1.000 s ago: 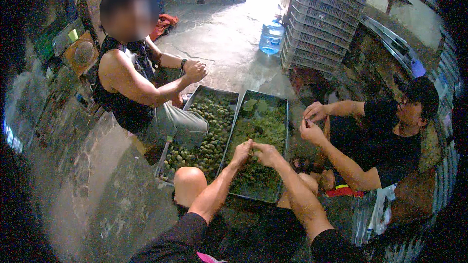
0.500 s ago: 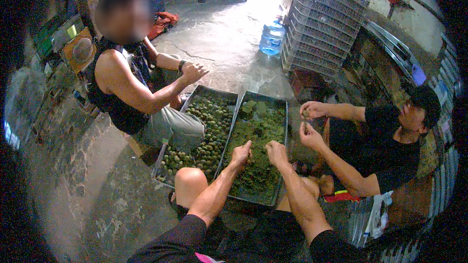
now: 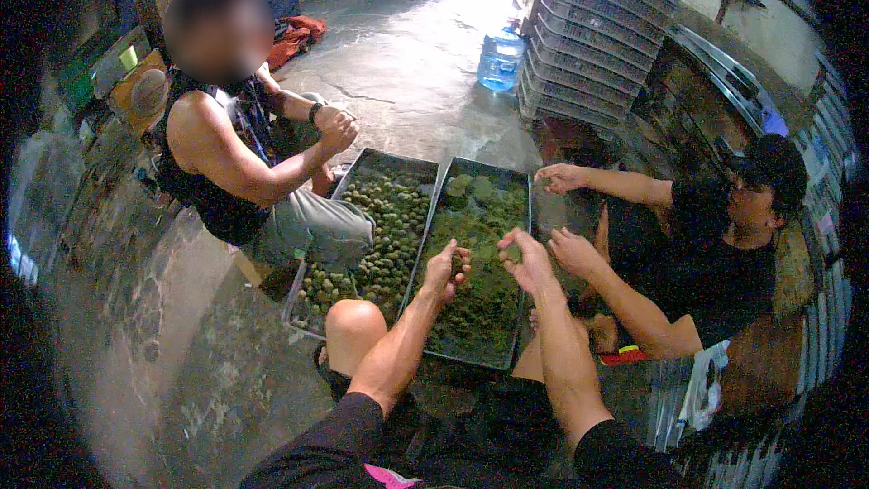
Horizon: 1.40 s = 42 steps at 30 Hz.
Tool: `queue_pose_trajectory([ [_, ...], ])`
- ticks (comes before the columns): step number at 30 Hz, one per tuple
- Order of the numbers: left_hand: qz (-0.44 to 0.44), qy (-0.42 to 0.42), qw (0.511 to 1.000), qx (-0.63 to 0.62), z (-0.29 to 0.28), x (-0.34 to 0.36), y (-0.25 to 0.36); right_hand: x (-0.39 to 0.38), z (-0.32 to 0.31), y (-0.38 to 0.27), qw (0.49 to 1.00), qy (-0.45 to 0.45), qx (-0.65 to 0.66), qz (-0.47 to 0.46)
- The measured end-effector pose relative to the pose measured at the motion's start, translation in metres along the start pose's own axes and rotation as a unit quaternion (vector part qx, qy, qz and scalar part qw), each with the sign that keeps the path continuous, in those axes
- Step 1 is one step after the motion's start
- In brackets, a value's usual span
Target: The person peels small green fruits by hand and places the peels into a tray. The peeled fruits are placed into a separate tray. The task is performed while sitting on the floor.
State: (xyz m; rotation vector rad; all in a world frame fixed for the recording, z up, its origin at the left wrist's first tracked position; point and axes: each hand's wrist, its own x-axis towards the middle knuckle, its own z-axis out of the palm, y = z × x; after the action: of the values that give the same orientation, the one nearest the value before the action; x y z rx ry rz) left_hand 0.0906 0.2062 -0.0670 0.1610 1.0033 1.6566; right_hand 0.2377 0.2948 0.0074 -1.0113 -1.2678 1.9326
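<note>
On the floor (image 3: 217, 371) stands a stack of crates (image 3: 593, 41). Nearer lie the left tray (image 3: 403, 160) and right tray (image 3: 469, 362), side by side; a jug (image 3: 501, 63) stands near the crates. The left hand (image 3: 441, 273) and right hand (image 3: 534, 264) are apart over the right tray, fingers curled; I cannot tell if they grip anything. The right tray holds green scraps (image 3: 480, 210), the left round pieces (image 3: 387, 261).

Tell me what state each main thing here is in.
Left hand: curled, grip unclear
Right hand: curled, apart from the left, grip unclear
Left tray: open-topped, holding many small round pieces
Right tray: open-topped, holding green bits
Crates: stacked high
Blue jug: upright, fill level unclear
</note>
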Motion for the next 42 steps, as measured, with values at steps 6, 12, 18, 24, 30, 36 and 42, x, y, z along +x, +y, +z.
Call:
queue_pose_trajectory([
  [6,-0.007,0.021,0.991,0.129,0.016,-0.005,-0.001,0.016,0.002,0.020,0.918,0.087,-0.341,-0.181],
  [12,0.004,-0.078,0.997,-0.003,0.006,-0.004,-0.004,-0.003,0.006,0.011,0.997,0.049,-0.027,-0.050],
  [18,-0.018,-0.066,0.995,-0.072,0.014,-0.011,0.015,0.004,-0.016,-0.004,0.996,0.067,0.061,0.004],
  [24,-0.007,-0.084,0.993,0.080,0.002,-0.008,0.007,0.013,-0.008,0.013,0.962,0.135,-0.234,-0.047],
  [30,-0.084,-0.111,0.990,-0.024,-0.010,-0.002,0.000,-0.004,0.011,0.007,0.996,-0.004,-0.078,-0.041],
  [36,-0.131,-0.138,0.976,-0.108,-0.006,-0.003,-0.016,-0.012,0.033,0.040,0.877,-0.074,-0.444,-0.166],
  [42,-0.070,-0.138,0.986,-0.069,-0.011,0.013,-0.029,-0.012,0.032,0.042,0.642,0.013,-0.633,-0.432],
])
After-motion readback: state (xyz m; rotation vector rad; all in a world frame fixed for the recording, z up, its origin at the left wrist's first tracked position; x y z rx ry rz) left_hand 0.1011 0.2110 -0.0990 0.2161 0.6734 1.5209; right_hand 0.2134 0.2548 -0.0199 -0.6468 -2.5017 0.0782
